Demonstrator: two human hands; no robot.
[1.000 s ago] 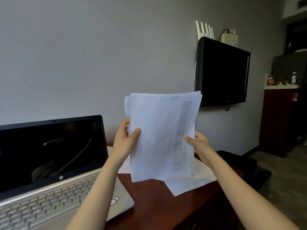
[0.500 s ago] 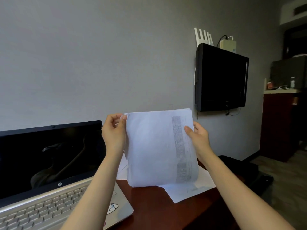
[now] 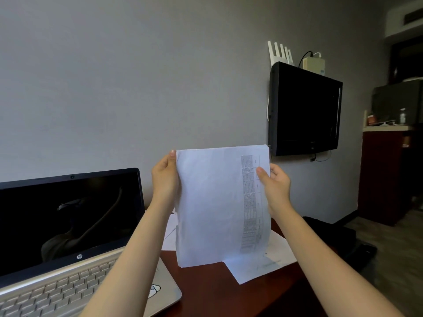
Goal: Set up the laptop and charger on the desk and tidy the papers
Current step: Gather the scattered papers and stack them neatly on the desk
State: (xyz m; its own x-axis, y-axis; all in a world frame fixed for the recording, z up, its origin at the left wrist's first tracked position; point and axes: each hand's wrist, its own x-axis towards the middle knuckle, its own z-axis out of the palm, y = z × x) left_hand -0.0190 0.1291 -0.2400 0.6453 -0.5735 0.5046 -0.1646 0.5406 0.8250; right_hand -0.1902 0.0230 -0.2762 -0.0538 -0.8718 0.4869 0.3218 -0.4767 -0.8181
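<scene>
I hold a stack of white papers (image 3: 212, 207) upright, its lower edge down at the dark red desk (image 3: 206, 287). My left hand (image 3: 165, 177) grips the stack's left edge near the top. My right hand (image 3: 275, 186) pinches the right edge, thumb on a printed table. More loose sheets (image 3: 263, 264) lie flat on the desk behind and to the right of the stack. The open silver laptop (image 3: 68, 236), screen dark, stands at the left. No charger is visible.
A black wall-mounted TV (image 3: 304, 110) hangs at the right, with a white router (image 3: 280, 53) and a small box on top. A black bag (image 3: 329, 236) lies beyond the desk's right end. A dark cabinet (image 3: 384, 175) stands at the far right.
The stack has come down from chest height until its lower edge meets the desk. My left hand slid up from mid-edge to the top left corner. The sheets look more squared.
</scene>
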